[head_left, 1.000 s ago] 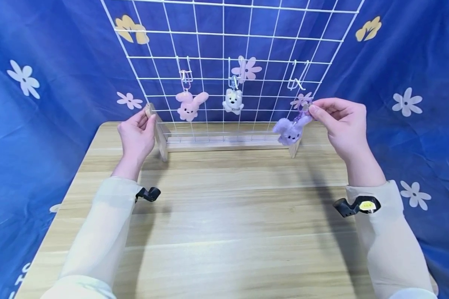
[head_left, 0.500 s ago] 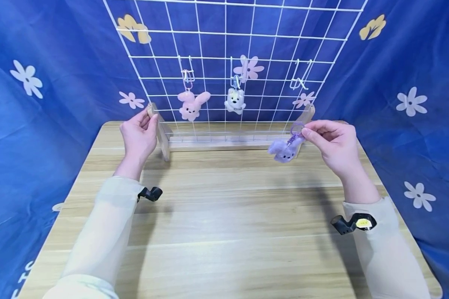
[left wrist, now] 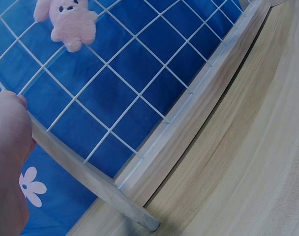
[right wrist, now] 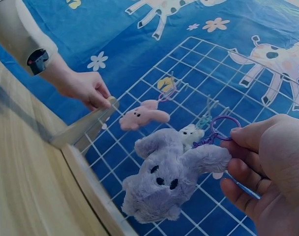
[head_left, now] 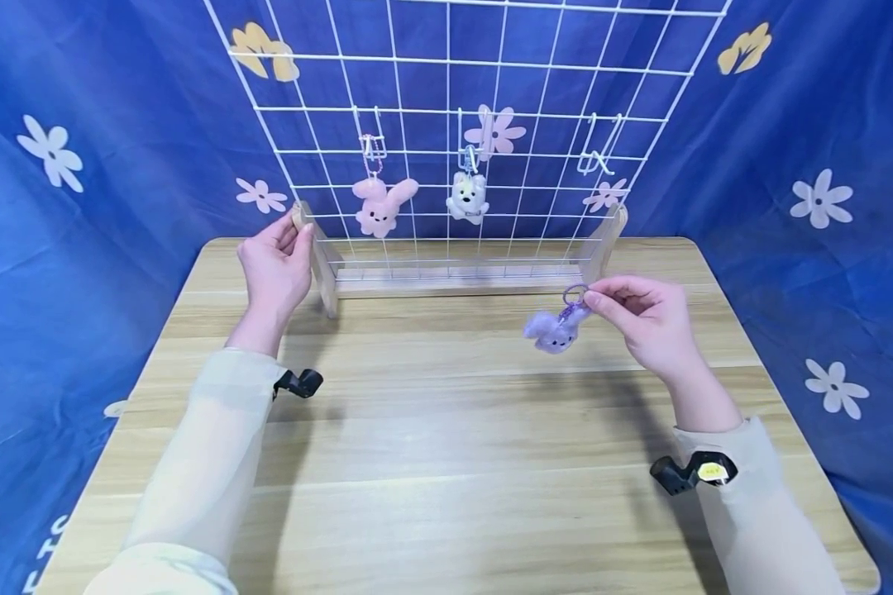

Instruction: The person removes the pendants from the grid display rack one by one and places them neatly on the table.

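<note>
A purple plush bunny keychain (head_left: 552, 332) dangles from my right hand (head_left: 643, 322), whose thumb and fingers pinch its purple ring (right wrist: 225, 129). It hangs over the table, in front of the rack's right foot. At the rack's left side, my left hand (head_left: 274, 263) grips the top of the wooden side support (head_left: 320, 264). A pink plush bunny keychain (head_left: 382, 207) and a small white plush bear keychain (head_left: 467, 197) hang on hooks of the white wire grid (head_left: 448, 74). The hook at the right (head_left: 597, 157) holds nothing.
The grid stands in a wooden base with a crossbar (head_left: 454, 285) and a right side support (head_left: 605, 235). Beneath lies a wood-grain table (head_left: 432, 463). A blue flower-patterned curtain (head_left: 774, 273) surrounds it at the back and sides.
My right hand has moved down and toward me, carrying the purple bunny keychain away from the grid. My left hand stays on the wooden support.
</note>
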{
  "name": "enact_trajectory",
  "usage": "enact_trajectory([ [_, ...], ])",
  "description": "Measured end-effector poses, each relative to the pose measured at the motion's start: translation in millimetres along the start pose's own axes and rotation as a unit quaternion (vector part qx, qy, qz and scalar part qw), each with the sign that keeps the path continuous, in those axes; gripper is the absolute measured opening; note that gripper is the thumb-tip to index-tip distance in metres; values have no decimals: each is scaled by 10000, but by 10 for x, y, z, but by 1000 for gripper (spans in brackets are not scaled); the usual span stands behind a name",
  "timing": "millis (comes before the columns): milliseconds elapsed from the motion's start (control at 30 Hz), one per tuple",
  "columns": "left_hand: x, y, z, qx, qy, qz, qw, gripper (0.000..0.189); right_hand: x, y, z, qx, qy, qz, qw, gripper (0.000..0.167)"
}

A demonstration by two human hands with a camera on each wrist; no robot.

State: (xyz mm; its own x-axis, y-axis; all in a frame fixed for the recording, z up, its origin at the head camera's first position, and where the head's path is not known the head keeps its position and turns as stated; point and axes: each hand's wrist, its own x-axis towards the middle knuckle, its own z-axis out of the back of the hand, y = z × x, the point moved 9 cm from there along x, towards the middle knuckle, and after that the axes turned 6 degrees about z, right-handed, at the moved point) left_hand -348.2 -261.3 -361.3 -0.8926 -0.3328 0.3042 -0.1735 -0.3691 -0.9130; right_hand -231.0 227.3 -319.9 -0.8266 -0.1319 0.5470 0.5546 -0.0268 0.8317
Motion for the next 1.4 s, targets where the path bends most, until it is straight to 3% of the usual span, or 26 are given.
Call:
enact_trajectory([
  [300,5,-4,-15,-10,-4,15,10000,35,-161,-167,-62,-103,202,-57,9997,9],
  [967,26,-12,-35,-70,-55,1,10000,34,-591,-638,-231,-398,550,-694,9953,8],
  [1200,30,24,-24,-55,-94,31,9999,34,-636,-764,-286,-437,802,-648,9937,9],
  [1400,29,35,-17,-54,-128,-4,9999,34,-631,-833,-268,-482,739,-668,9939,9],
])
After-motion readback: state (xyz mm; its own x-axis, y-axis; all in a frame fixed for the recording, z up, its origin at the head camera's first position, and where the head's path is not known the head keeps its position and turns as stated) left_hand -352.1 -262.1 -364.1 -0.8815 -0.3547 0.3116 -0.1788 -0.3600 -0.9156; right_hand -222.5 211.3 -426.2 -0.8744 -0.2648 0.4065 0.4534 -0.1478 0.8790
